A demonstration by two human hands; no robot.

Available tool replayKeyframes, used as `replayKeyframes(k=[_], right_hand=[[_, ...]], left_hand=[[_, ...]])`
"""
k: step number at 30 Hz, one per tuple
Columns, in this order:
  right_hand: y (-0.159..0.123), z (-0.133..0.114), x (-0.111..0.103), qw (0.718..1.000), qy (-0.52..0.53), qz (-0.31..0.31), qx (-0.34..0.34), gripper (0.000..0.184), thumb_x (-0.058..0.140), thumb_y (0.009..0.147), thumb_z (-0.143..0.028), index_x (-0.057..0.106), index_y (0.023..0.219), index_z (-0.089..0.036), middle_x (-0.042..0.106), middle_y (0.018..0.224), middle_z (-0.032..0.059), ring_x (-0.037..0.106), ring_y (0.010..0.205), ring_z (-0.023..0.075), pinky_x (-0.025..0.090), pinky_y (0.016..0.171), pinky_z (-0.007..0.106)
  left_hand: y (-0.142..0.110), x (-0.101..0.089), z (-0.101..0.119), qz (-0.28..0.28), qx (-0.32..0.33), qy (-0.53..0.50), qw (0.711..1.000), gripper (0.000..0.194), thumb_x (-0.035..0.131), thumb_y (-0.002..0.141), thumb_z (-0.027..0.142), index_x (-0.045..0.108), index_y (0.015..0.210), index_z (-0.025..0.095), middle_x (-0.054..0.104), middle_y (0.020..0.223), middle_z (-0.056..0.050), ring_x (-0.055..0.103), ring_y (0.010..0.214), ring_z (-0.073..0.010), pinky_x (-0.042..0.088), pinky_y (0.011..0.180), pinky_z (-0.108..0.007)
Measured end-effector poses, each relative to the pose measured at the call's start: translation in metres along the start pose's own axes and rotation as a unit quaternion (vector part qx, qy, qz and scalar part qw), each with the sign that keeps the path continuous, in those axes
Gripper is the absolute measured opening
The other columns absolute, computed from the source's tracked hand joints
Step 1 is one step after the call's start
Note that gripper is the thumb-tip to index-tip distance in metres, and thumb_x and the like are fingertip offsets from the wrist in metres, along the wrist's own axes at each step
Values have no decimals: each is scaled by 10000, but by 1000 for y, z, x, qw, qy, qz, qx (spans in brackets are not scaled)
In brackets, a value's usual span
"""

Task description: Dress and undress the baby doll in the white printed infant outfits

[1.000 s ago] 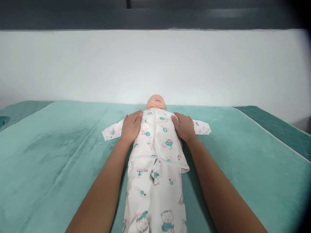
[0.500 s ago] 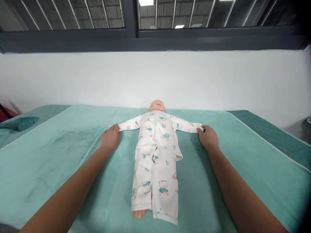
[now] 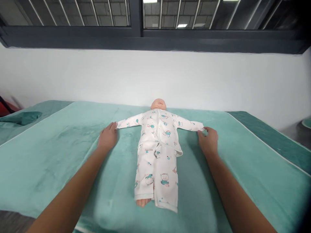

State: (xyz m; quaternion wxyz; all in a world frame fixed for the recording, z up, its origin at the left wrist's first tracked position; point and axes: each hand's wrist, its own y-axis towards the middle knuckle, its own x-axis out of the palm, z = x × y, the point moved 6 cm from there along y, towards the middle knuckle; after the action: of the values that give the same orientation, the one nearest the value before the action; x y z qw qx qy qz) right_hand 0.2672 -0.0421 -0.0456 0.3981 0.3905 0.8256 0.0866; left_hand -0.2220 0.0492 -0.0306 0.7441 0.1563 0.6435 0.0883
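Note:
A baby doll (image 3: 158,104) lies on its back, head toward the wall. It wears a white long-sleeved top (image 3: 159,127) with printed animals, its arms spread sideways, and matching trousers (image 3: 156,176). One bare foot (image 3: 143,202) shows below the left trouser leg; at the other leg's hem no foot is visible. My left hand (image 3: 108,136) has its fingers closed at the cuff of the left sleeve (image 3: 128,121). At the opposite cuff, my right hand (image 3: 209,140) pinches the end of the right sleeve (image 3: 190,125) between thumb and forefinger.
A light green plush cover (image 3: 60,145) with darker green side bands spreads under the doll. Behind it rises a white wall (image 3: 97,74) below a dark-framed window (image 3: 136,35) with bars. A dark green cloth fold (image 3: 21,118) and something red (image 3: 6,108) are at far left.
The left sleeve is stretched out farther to the left, with my left hand at its cuff. The view has shifted slightly, so the doll appears a little higher. My right hand stays at its cuff.

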Motion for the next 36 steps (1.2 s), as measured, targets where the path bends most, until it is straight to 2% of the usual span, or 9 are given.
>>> replayKeyframes(k=[3,6,10,12,15,19,25,30,36], right_hand=[[-62,-29,-15,989,104,-45,-92,396,537,879,-419,558,1195,-181,547,1275,159,502,1194,281,488,896,395],[-142,-45,-34,976,123,-135,-117,424,525,925,-423,491,1299,-225,523,1352,115,494,1244,262,432,1018,446],[-227,-52,-62,968,116,-163,-152,501,639,861,-471,490,1282,-243,570,1298,109,558,1160,285,475,935,439],[-249,-59,-70,964,109,-166,-179,507,688,818,-500,517,1226,-251,617,1212,92,592,1081,287,487,872,423],[-259,-75,-69,963,83,-190,-171,374,709,814,-479,565,1078,-258,661,1049,54,611,962,272,471,811,403],[-252,-97,-58,972,41,-212,-93,267,707,830,-428,566,963,-244,654,898,32,598,859,260,431,741,372],[-244,-109,-52,978,16,-205,-34,185,675,812,-280,543,935,-242,670,864,29,616,827,266,396,698,338],[-239,-91,-59,978,24,-208,15,172,616,823,-288,533,971,-261,680,853,7,625,733,228,372,592,283],[-256,-68,-63,977,67,-199,-36,65,544,826,-227,490,791,-238,561,695,-22,534,626,170,392,588,265]], left_hand=[[-36,-10,13,32,-9,-54,998,513,381,926,250,453,1417,117,472,1469,-164,470,1320,-325,401,1075,-482],[-94,-25,40,44,8,-164,986,429,433,938,331,551,1315,163,567,1374,-124,518,1266,-302,398,1087,-472],[-185,-31,83,-59,51,-352,933,288,413,981,374,645,1116,269,691,1161,-28,623,1131,-229,478,1024,-408],[-219,-34,96,-51,91,-371,923,251,450,968,374,647,1096,283,710,1114,-23,602,1187,-251,465,1044,-436],[-243,-34,105,8,111,-336,935,319,613,885,390,590,1187,288,672,1196,-53,551,1253,-297,467,1033,-480],[-241,-39,129,90,137,-281,946,394,676,846,360,524,1192,247,650,1134,-85,605,1115,-289,499,956,-481],[-232,-52,160,90,162,-232,955,324,610,869,193,503,1174,214,609,1028,-77,600,950,-241,512,813,-404],[-235,-55,157,75,172,-265,946,324,544,904,141,518,1215,229,597,1049,-71,598,965,-210,513,804,-345],[-249,-49,133,74,154,-308,936,313,572,921,202,553,1228,258,643,1073,-37,623,991,-173,514,857,-284]])
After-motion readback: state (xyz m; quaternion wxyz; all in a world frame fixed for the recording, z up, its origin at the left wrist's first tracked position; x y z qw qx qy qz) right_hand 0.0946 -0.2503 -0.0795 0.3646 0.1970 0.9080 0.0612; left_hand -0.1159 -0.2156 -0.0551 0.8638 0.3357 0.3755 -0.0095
